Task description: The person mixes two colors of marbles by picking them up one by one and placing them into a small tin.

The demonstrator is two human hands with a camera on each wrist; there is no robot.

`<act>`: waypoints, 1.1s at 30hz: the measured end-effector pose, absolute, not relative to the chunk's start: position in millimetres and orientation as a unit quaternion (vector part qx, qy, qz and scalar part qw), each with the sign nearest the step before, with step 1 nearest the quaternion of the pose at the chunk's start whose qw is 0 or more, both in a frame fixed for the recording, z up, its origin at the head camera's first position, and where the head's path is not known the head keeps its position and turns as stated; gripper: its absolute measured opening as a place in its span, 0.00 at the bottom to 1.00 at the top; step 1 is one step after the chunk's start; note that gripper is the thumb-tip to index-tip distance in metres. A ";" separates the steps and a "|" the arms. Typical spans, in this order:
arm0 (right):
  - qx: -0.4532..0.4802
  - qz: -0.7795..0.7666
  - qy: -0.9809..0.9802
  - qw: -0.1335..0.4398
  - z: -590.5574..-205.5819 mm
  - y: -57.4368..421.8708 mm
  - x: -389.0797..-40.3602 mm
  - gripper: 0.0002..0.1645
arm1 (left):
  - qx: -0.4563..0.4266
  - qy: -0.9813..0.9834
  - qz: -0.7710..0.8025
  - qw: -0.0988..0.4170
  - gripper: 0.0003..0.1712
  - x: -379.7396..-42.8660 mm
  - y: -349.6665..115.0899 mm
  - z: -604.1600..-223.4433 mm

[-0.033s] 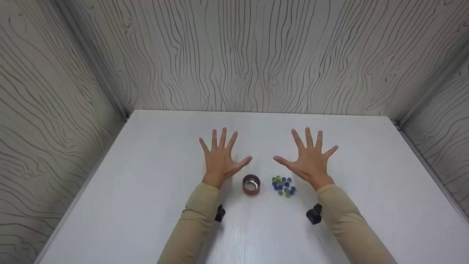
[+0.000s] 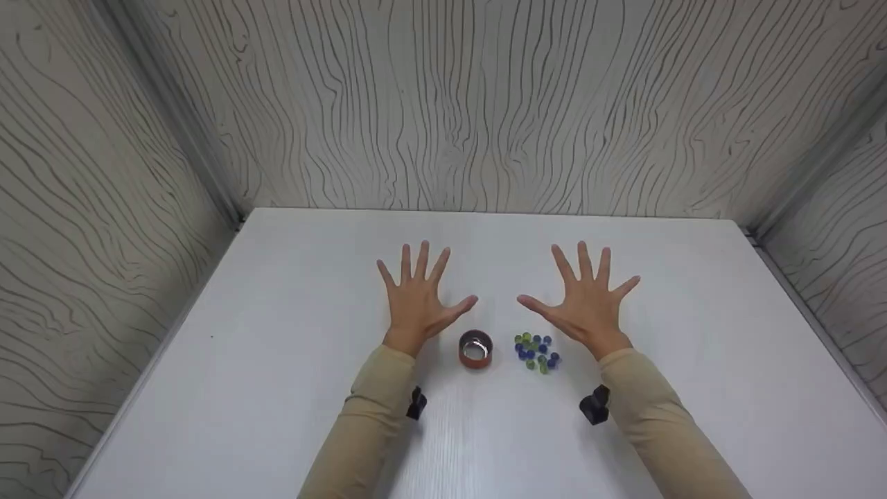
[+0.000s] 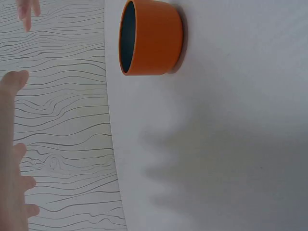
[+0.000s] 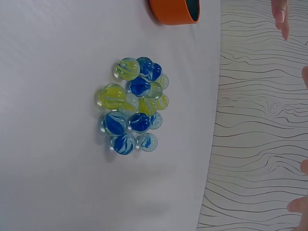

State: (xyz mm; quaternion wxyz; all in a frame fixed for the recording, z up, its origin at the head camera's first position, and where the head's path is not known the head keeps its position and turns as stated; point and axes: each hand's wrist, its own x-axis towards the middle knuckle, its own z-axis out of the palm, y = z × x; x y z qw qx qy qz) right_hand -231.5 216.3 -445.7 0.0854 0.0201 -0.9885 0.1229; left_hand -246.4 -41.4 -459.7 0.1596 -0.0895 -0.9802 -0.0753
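Observation:
My left hand [image 2: 414, 305] is held above the table with its fingers spread, and nothing is in it. Just right of its wrist stands a small orange cup [image 3: 156, 41], upright, with a dark rim and a shiny inside in the head view. My right hand [image 2: 587, 305] has its fingers spread too and holds nothing. To the left of its wrist lies a loose cluster of glass marbles [image 4: 139, 86], some with blue swirls, others with yellow-green. Neither hand touches the cup or the marbles.
The white table [image 2: 291, 388] reaches back to a wood-grain patterned panel [image 2: 457, 104]. Similar panels rise on the left and right. A black wrist camera [image 2: 594, 405] sits on the right forearm, and another camera [image 2: 416, 403] on the left.

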 end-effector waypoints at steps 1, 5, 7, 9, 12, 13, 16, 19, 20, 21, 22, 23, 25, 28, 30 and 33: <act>0.020 0.123 -0.988 0.086 -445.7 215.9 -231.4 0.63 | -0.090 -0.980 -0.077 0.159 0.53 -246.7 -41.8 -459.4; 0.019 0.125 -0.988 0.088 -445.4 215.4 -230.9 0.63 | -0.093 -0.979 -0.079 0.164 0.53 -247.2 -41.7 -457.5; 0.019 0.125 -0.988 0.088 -445.1 215.5 -230.7 0.63 | -0.095 -0.978 -0.081 0.169 0.53 -247.3 -41.0 -456.8; 0.019 0.125 -0.988 0.088 -444.6 215.6 -230.2 0.63 | -0.098 -0.977 -0.082 0.171 0.53 -247.0 -40.0 -456.4; 0.019 0.127 -0.988 0.086 -444.1 215.8 -229.6 0.63 | -0.101 -0.977 -0.084 0.167 0.52 -246.4 -38.8 -456.2; 0.019 0.128 -0.988 0.085 -443.9 215.8 -229.4 0.63 | -0.101 -0.977 -0.083 0.167 0.52 -246.2 -38.6 -456.2; 0.019 0.133 -0.987 0.085 -443.5 216.0 -229.2 0.62 | -0.102 -0.978 -0.079 0.167 0.52 -246.3 -37.9 -455.9; 0.018 0.135 -0.987 0.085 -444.2 217.1 -228.9 0.62 | -0.104 -0.978 -0.075 0.163 0.51 -246.3 -37.3 -455.8; 0.018 0.135 -0.987 0.086 -444.6 217.4 -228.8 0.61 | -0.105 -0.979 -0.073 0.159 0.51 -246.2 -37.3 -455.7; 0.018 0.136 -0.987 0.086 -445.2 217.9 -228.7 0.61 | -0.106 -0.979 -0.074 0.156 0.51 -246.0 -37.2 -455.7; 0.019 0.135 -0.987 0.087 -446.0 218.4 -228.6 0.61 | -0.106 -0.980 -0.074 0.149 0.51 -245.6 -37.1 -455.7; 0.020 0.136 -0.987 0.087 -446.8 218.8 -228.6 0.60 | -0.107 -0.981 -0.073 0.144 0.51 -245.0 -37.1 -455.5; 0.021 0.138 -0.987 0.086 -448.1 219.6 -228.0 0.60 | -0.109 -0.982 -0.075 0.133 0.50 -243.5 -36.9 -455.6; 0.025 0.151 -0.985 0.081 -449.5 221.0 -226.9 0.58 | -0.119 -0.981 -0.093 0.124 0.48 -241.0 -36.5 -455.7; 0.030 0.163 -0.983 0.077 -450.3 222.3 -226.2 0.56 | -0.128 -0.978 -0.111 0.118 0.46 -239.4 -36.1 -455.6; 0.040 0.185 -0.979 0.073 -451.9 223.6 -225.5 0.53 | -0.145 -0.973 -0.138 0.114 0.42 -237.3 -35.6 -455.9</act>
